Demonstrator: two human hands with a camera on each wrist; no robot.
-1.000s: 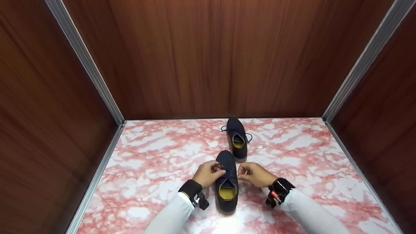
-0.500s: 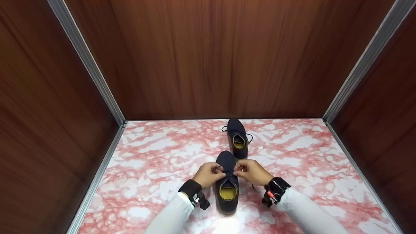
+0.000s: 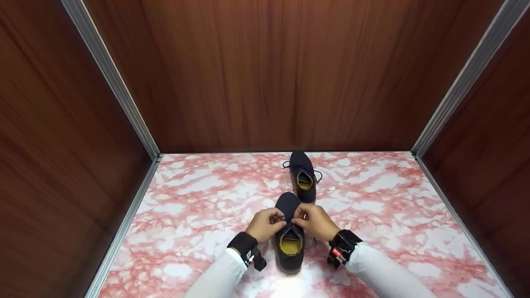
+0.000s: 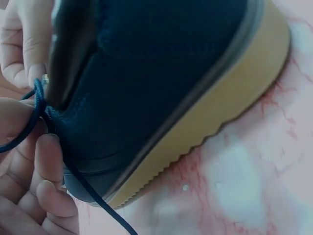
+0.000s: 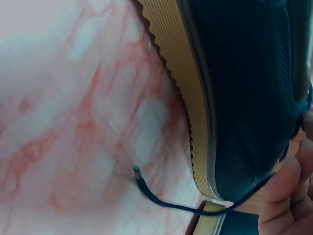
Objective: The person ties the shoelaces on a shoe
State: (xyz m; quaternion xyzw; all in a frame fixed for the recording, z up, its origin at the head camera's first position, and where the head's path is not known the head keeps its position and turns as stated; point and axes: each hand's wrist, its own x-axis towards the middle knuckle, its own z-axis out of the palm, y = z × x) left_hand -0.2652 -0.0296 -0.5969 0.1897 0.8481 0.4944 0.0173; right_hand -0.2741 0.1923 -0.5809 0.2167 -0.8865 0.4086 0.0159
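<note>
A dark navy lace-up shoe (image 3: pixel 290 261) with a yellow insole stands on the surface, toe pointing away from me. My left hand (image 3: pixel 265 224) is at the left of its lacing, pinching a dark shoelace (image 4: pixel 100 199) that forms a small loop at the fingertips in the left wrist view. From the right side, my right hand (image 3: pixel 316 221) meets it over the lacing, thumb and forefinger pinching the lace too. One loose lace end (image 5: pixel 166 203) trails from the right fingers past the tan sole (image 5: pixel 183 88). The knot area is partly hidden by the fingers.
A second matching shoe (image 3: pixel 305 194), its lace ends spread to both sides, stands just beyond the first, near the back wall. Brown wood-grain panels (image 3: pixel 265 74) enclose the back and sides. The surface (image 3: pixel 198 215) has a red and white marbled pattern.
My right hand has moved left, from beside the shoe to over its lacing, close to the left hand. The left hand and both shoes have stayed nearly in place.
</note>
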